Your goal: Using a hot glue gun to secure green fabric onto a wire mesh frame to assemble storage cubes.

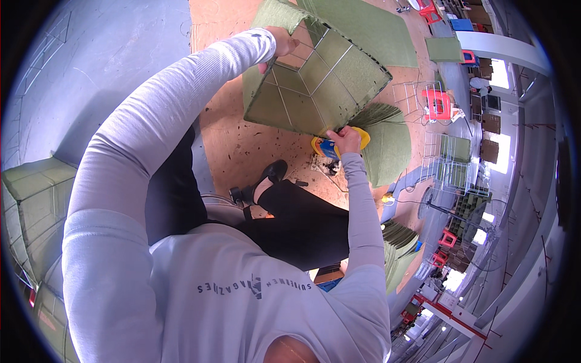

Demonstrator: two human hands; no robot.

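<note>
Gripping the far upper rim of a green fabric-covered wire-frame box (315, 85), the left hand (279, 43) has its fingers curled shut over the edge, the grey-sleeved arm stretching up to it from the lower left. The box is held up off the floor, tilted so that its open inside faces the camera, and thin metal wires cross its green panels in a grid. At the box's lower edge the right hand (345, 140) is closed around a small tool with a yellow and blue body (327, 147), pressed right against the rim; how the fingers sit on the tool cannot be told exactly. Behind and just to the right of that hand lies a stack of folded green panels (390, 145) on the brown board floor (242, 145). More flat green sheets (369, 27) lie further up the floor. The person's black-trousered leg and black shoe (273, 172) rest below the box. Bare wire frames (451, 166) and red stools (440, 104) stand well apart on the right, and finished green boxes (36, 206) are stacked at the left edge.
</note>
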